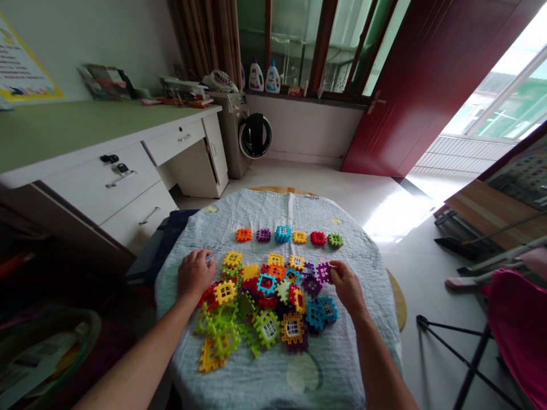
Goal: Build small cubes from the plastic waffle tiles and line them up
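at the block pile's [267, 302] right edge, our right hand [347, 283] pinches a purple block [323, 272] edgewise, probably for control; left of the pile, our left hand [196, 274] (loosely spread) rests on the table [337, 364].

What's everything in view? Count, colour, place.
Table: one, wood-coloured edge, centre
Cloth: one, pale blue, on table
Block row: six spots, orange, purple, blue, yellow, red, green, cloth's far side
Block pile: many overlapping, mixed, mid-cloth
Purple block: one, purple, pile's right edge
Desk: one, green top, left
Washing machine: one, grey, beyond desk
Window: one, brown frame, far side
Curtain: one, brown, beside window
Bottles: at least two, white, before window
Door: one, red, right
Fabric: one, pink, lower right
Left hand: one, bare, on cloth
Right hand: one, bare, holding purple block
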Tool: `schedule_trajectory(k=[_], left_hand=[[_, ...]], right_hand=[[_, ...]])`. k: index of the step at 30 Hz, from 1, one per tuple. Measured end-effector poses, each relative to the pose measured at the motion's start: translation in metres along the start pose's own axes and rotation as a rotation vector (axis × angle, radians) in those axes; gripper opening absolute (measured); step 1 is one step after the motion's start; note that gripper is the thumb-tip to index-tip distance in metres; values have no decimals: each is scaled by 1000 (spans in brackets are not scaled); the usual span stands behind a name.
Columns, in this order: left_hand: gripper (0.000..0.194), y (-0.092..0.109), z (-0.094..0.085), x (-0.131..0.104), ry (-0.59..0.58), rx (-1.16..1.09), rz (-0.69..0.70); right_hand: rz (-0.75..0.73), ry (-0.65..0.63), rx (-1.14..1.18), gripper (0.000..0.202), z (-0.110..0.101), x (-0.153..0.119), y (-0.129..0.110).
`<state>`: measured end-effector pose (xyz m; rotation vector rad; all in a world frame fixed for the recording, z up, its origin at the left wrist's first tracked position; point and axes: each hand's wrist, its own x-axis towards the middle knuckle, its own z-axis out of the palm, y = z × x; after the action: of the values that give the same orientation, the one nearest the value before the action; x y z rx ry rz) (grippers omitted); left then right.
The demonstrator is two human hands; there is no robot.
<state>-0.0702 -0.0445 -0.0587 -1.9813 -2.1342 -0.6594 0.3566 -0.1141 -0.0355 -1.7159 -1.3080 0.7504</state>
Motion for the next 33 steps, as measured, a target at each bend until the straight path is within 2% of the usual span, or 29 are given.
schedule_trajectory(k=[2, 5, 7, 9, 13, 16, 18, 22, 25, 29, 33], left_hand=[[29, -1, 1, 0, 0, -4, -1], [29, -2, 3, 0, 2, -7, -7], [29, -2, 3, 0, 1, 0, -16], [29, -1, 3, 0, -5, 9, -22], [29, 1, 0, 0, -10, 15, -21], [28, 1, -1, 0, -17, 9, -18], [29, 2, -1, 0, -20, 7, -20], [29, 2, -1, -1, -17, 6, -21], [28, 0, 0, -1, -11, 13, -15], [27, -1, 2, -1, 0, 17, -6], [27, -1, 3, -1, 9, 19, -5]], right_hand=[[0, 47, -55, 30, 0, 0, 3], [-103, 165, -249, 26, -3, -1, 1], [-157, 188, -306, 24, -7, -4, -6], [-186, 71, -292, 25, -9, -11, -16], [-300, -371, -255, 38, -2, -34, -39], [-355, -513, -326, 57, 13, -49, -53], [-356, -521, -405, 57, 23, -55, -58], [-362, -474, -467, 37, 33, -58, -62], [-369, -453, -388, 32, 31, -57, -62], [-293, -463, -230, 39, 22, -49, -60], [-258, -382, -260, 34, 20, -30, -58]])
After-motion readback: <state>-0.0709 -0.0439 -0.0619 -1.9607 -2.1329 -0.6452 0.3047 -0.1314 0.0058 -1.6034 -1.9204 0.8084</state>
